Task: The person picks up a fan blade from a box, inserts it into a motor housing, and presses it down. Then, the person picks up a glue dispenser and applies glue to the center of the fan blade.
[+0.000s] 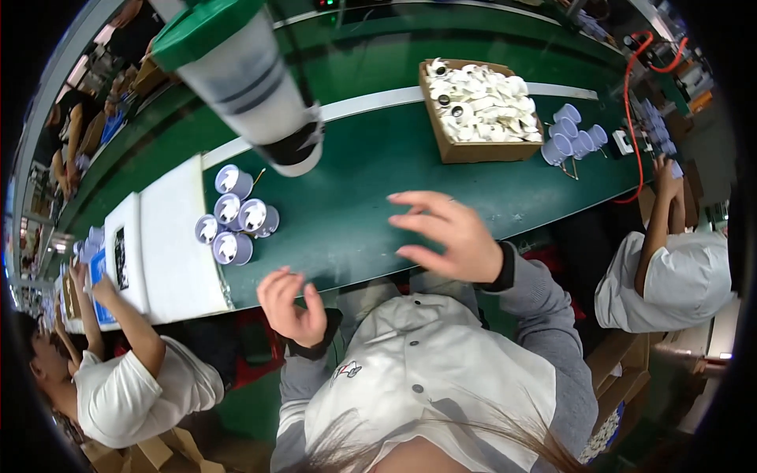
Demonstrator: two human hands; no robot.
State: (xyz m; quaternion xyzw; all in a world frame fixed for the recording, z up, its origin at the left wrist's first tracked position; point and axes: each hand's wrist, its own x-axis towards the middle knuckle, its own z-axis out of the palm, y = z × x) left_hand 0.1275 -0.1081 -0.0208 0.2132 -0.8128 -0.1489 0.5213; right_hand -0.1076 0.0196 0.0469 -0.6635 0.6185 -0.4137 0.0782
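Note:
My left hand hovers at the near edge of the green table, fingers loosely bent and apart, holding nothing. Over the table's middle, my right hand reaches leftward with its fingers spread and nothing in them. A cluster of small lilac cups with white pieces inside lies beyond my left hand. Farther off to the right is a second group of lilac cups, some with thin yellowish strips by them. Between that group and my right hand's far side stands a cardboard box heaped with small white parts.
A tall clear tumbler with a green lid stands at the back left. White sheets cover the table's left part. A red air hose hangs at right. Co-workers in white shirts sit on both sides.

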